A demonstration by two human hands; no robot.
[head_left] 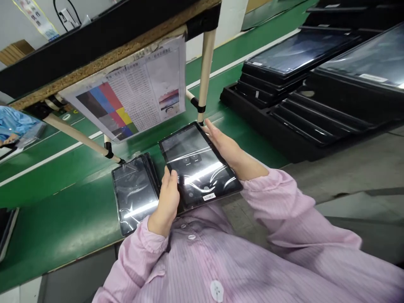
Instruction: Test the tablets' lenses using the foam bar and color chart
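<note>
A dark tablet with a glossy screen is held up in front of me, tilted, with a small white label near its lower edge. My left hand grips its left side, the thumb and fingertips at the edge. Along the right edge lies my right hand, with its fingers reaching to the top corner. Both hands' undersides are hidden behind the tablet. Just left of it, a small stack of tablets rests on the green bench.
A pipe-legged shelf stands over the green bench, with a printed color sheet hanging from it. Stacks of tablets sit in black trays at right. Another person's blue sleeve shows far left.
</note>
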